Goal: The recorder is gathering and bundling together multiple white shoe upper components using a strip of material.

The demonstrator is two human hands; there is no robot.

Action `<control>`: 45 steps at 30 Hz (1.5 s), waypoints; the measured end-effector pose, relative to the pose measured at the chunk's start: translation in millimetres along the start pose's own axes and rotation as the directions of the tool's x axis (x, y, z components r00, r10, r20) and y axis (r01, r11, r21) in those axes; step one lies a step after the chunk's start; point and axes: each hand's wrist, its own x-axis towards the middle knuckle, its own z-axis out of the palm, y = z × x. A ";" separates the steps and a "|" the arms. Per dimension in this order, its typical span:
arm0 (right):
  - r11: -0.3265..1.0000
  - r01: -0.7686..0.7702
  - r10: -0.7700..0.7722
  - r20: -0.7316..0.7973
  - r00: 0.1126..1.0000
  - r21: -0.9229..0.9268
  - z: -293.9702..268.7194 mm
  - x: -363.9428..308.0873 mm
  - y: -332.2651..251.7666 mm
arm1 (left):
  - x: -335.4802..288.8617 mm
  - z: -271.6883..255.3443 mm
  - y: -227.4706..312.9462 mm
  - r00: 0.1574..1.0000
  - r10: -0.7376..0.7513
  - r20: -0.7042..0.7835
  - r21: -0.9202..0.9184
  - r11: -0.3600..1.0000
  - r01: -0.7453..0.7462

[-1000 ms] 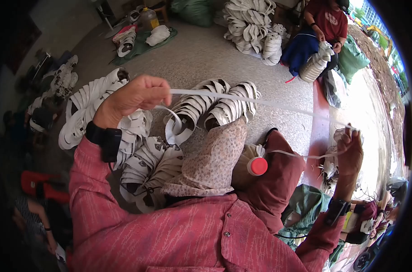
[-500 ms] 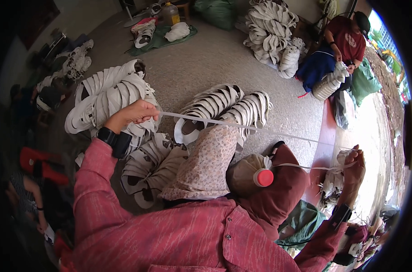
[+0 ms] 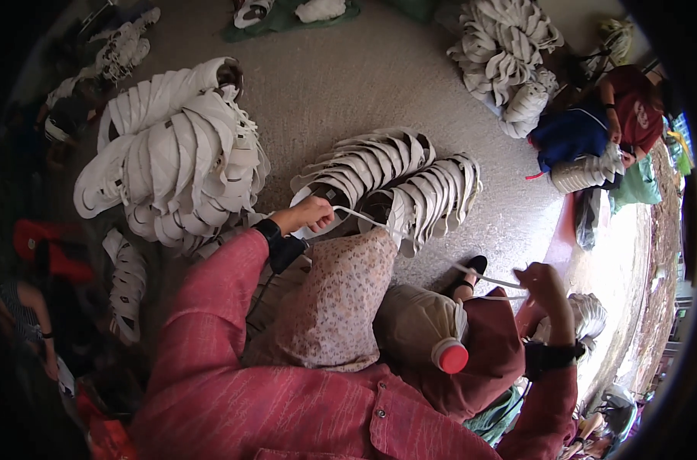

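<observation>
My left hand (image 3: 311, 215) is closed in a pinch on one end of a flat white shoelace (image 3: 357, 214), above my patterned-cloth-covered knee. At the right, my right hand (image 3: 546, 285) is also closed, with the lace running to its fingers. The lace hangs slack between them, part of it hard to see against the pale stacks. Another strand runs from the right hand back to an off-white shoe upper (image 3: 417, 322) fitted around a large bottle in my lap. The bottle's red cap (image 3: 453, 359) faces me.
Nested shoe uppers lie in stacks (image 3: 371, 165) beyond my knees. A bigger pile (image 3: 160, 157) is at the left, another heap (image 3: 509, 57) at the far right. A co-worker in a dark red shirt (image 3: 636, 103) handles uppers beside it. A red seat (image 3: 53, 249) stands at the left.
My hands have come closer together, the left moving right and the right moving left. The lace, stretched taut before, now sags. The whole view has shifted too.
</observation>
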 end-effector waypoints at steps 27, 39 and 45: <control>0.641 0.767 -0.691 0.434 0.579 -0.003 379.0 262.7 -69.9 | 119.3 41.8 -187.0 0.923 0.037 -0.383 0.601 0.769 0.218; 0.870 -0.028 -0.360 0.673 0.646 0.492 283.3 228.9 -150.1 | 100.1 33.4 -126.6 0.946 -0.318 -0.060 0.885 0.421 0.197; 0.817 -0.049 -0.466 0.708 0.530 0.574 134.1 185.9 -236.1 | 34.9 19.6 18.0 0.745 0.667 0.006 0.068 0.743 -0.666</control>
